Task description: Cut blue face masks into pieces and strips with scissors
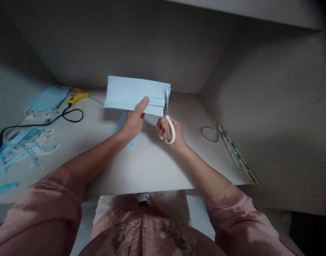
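A light blue pleated face mask is held up flat above the table. My left hand grips its lower edge, thumb on the front and fingers behind. My right hand is closed around the white handles of a pair of scissors. The blades point upward and lie across the mask near its right edge. Beneath my left hand and forearm another blue piece lies on the table, partly covered.
On the left are a stack of blue masks, a yellow glue gun with a black cord, and a heap of blue and white strips. At right lie a thin ring and several sticks. Grey walls enclose the table.
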Demonstrator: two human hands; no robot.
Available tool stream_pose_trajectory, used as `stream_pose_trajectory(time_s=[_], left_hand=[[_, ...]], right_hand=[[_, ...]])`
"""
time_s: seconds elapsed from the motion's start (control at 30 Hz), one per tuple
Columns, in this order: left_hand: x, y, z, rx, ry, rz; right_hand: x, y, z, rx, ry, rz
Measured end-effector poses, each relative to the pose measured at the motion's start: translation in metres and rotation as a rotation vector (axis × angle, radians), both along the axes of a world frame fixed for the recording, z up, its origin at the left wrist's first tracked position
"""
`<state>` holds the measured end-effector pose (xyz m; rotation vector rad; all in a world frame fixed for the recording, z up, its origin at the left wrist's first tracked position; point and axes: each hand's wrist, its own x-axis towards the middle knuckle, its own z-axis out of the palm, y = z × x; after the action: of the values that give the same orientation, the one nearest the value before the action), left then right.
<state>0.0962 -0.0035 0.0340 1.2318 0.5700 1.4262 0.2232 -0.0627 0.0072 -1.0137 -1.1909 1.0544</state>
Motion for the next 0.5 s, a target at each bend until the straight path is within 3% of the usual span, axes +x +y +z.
stream_pose_trajectory(time_s=[0.1, 0.5], left_hand=[[0.0053, 0.0008, 0.0028, -0.031, -0.089, 0.023], [0.0075, 0.0017, -0.0019, -0.129, -0.104, 0.021]], right_hand=[[-0.0001, 0.0000, -0.0002, 0.004, -0.028, -0.011], [0.0017, 0.0011, -0.0055, 0.032, -0.039, 0.063]])
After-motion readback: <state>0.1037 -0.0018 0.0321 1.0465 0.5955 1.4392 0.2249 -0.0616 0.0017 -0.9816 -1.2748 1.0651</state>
